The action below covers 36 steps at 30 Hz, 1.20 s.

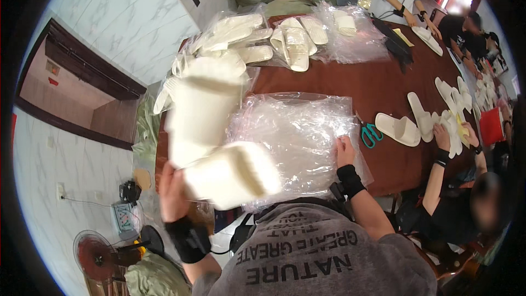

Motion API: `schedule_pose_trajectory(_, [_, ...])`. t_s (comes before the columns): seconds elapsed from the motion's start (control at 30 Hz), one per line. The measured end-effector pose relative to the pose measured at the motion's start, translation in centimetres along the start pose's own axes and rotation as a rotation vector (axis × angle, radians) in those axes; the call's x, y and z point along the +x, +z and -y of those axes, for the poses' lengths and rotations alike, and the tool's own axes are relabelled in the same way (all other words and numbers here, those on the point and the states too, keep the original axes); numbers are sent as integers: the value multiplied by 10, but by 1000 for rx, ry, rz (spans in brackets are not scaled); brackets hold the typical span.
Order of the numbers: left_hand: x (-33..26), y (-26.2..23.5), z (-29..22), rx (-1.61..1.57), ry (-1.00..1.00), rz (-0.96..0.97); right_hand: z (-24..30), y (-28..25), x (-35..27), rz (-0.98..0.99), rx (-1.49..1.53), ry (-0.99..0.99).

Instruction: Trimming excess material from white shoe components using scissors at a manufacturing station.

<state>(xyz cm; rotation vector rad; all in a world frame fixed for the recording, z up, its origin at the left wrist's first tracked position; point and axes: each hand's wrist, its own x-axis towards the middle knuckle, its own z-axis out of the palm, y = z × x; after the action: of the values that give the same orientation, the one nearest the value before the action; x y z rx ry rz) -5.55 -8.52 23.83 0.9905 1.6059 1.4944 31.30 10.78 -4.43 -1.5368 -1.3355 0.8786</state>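
Two cream slippers (219, 148) clenched in left hand (172, 192) remain unbagged; right hand (345, 151) fingers rest flat on plastic bag (296, 131).

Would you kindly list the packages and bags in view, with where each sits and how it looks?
Clear plastic bag: flat and crinkled on the brown table, under the right hand.
Bagged white slippers: heap in clear film, far left of the table.
Clear bag: crumpled at the far end, holding pale slippers.
White slippers: blurred, unbagged, held by the left hand.
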Motion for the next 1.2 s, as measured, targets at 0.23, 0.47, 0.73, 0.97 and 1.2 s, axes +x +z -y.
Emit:
schedule_pose_trajectory(0.23, [32,111,182,286,-160,215,1,-4,1,28,60,111])
schedule_pose_trajectory(0.47, [30,118,227,709,199,23,2,-20,9,226,114,164])
schedule_pose_trajectory(0.73, [51,152,188,541,282,160,26,-75,41,-11,-439,-381])
schedule_pose_trajectory(0.97, [70,185,217,703,243,215,-31,-106,45,0,-986,-263])
schedule_pose_trajectory(1.2, [76,193,237,885,213,169,-2,-112,18,164,-1004,-84])
